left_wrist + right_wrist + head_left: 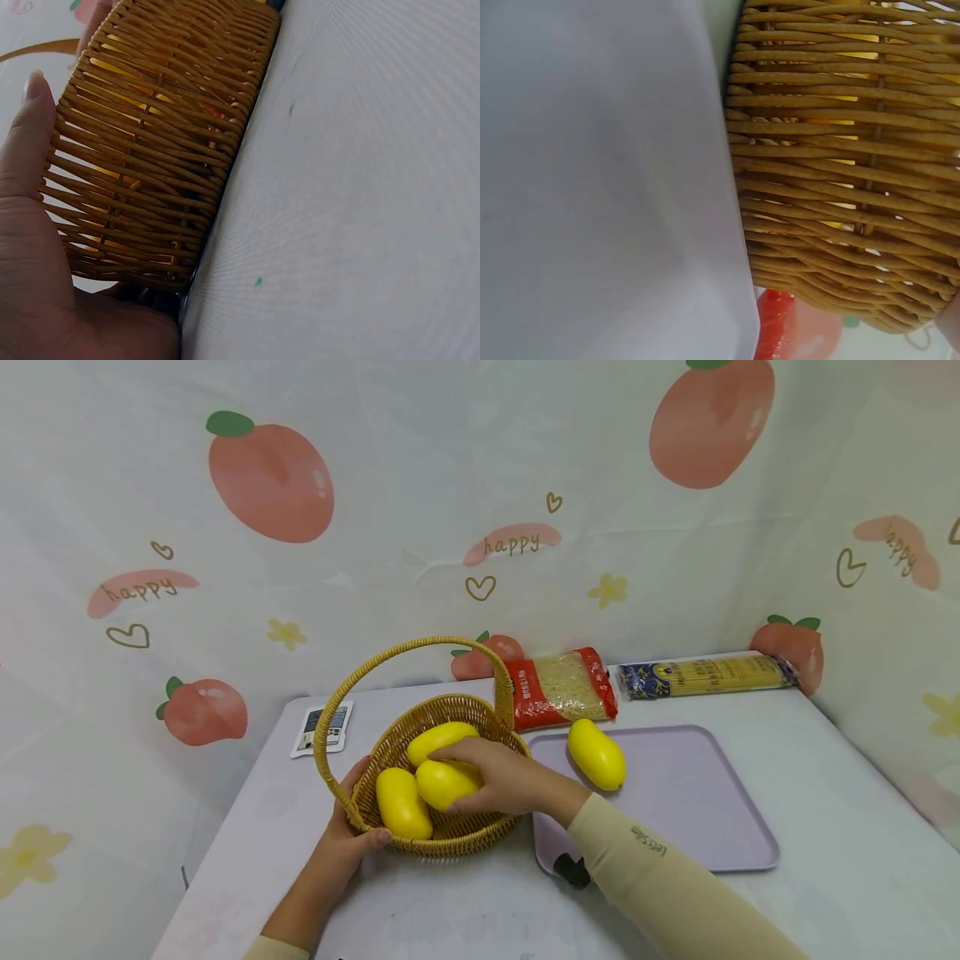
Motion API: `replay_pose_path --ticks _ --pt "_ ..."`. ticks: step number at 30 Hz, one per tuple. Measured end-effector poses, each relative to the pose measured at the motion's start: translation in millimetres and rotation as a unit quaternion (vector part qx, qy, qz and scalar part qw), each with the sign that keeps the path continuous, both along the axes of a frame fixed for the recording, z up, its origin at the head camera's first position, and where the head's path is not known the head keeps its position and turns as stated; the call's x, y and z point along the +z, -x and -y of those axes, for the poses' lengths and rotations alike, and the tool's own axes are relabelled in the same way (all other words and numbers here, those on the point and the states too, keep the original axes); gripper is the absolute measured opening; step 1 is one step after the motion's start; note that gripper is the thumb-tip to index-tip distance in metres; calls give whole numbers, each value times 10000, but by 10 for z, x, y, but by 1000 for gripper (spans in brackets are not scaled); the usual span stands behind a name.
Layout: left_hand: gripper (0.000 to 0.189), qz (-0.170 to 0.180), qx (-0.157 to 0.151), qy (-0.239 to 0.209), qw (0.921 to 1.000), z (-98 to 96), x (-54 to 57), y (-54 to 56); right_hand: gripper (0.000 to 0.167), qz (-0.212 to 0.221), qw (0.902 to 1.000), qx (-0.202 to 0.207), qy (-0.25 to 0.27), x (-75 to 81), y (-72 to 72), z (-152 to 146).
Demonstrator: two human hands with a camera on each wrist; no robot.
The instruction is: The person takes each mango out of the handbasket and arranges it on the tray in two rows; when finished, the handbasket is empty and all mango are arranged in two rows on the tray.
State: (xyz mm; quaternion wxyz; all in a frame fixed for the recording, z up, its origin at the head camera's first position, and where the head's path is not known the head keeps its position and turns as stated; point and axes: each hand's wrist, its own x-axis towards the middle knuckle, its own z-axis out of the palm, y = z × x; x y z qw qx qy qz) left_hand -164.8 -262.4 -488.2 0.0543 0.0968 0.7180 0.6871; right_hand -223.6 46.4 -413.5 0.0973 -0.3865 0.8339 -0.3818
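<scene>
white table (420, 910), basket (465, 845) (three yellow fruits (403, 806) inside)

Wicker basket (454, 847), three yellow fruits (403, 803) inside; one (597, 755) on tray (675, 814)

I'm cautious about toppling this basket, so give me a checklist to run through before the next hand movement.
1. Left hand steadying the basket: ok, it grips the left side.
2. Basket standing upright on the table: ok.
3. Right hand around one yellow fruit: ok, thumb and fingers on opposite sides.
4. Firmness of that hold: cannot tell from these views.
5. Tray free of fruit: not ok, another yellow fruit lies toward its far left corner.
</scene>
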Motion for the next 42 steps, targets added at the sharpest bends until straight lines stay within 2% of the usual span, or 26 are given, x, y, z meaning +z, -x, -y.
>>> replay_pose_path --ticks 8,15,19,29,34,42 --pt "107 19 -19 -35 10000 -1 -7 -3 71 268 9986 -100 454 51 -23 -72" --pt "106 43 26 83 10000 -13 14 -16 69 87 9968 3 797 106 -100 -155" --pt "106 16 70 115 9999 -13 23 -26 68 71 9947 30 1025 135 -186 -210" --pt "110 -217 -45 -77 9997 -4 -2 -12 69 214 9902 -185 1370 199 -392 -366" --pt "110 -98 -15 -22 9999 2 -6 0 68 398 9860 -171 1612 192 -487 -489" --pt "109 18 16 10 10000 9 -8 3 64 411 9830 -363 1750 176 -622 -710"
